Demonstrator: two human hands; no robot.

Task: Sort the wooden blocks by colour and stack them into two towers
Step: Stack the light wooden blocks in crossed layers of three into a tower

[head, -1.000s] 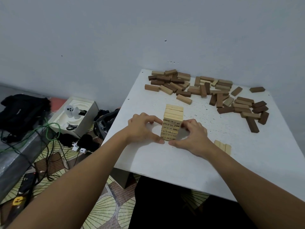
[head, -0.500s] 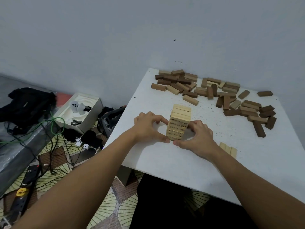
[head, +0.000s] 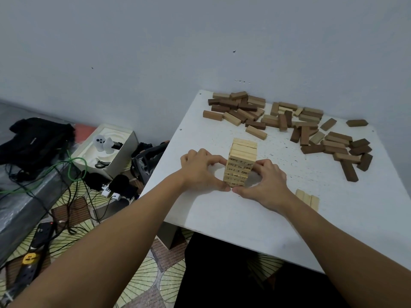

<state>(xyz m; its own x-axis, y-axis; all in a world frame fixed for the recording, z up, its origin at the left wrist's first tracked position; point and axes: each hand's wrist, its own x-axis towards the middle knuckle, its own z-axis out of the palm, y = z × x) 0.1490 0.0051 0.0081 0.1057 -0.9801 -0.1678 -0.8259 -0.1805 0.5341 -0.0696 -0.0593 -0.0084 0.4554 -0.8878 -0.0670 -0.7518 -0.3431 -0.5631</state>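
Head camera shows the pale-block tower (head: 241, 162) near the front middle of the white table (head: 222, 214). Left hand (head: 200, 168) and right hand (head: 266, 182) clasp its lower courses from either side, fingers curled against the wood, thumbs nearly meeting at its base. Squaring it likely calls for even, gentle pressure from both sides. Three pale blocks (head: 308, 198) lie right of the tower; the mixed brown and pale pile (head: 289, 125) lies behind it.

Small dark printed marks, likely numbers, run along the near side faces of the pale blocks in the light wooden tower (head: 240, 165), but they are too small and blurred to read. No other text, label or brand is legible.
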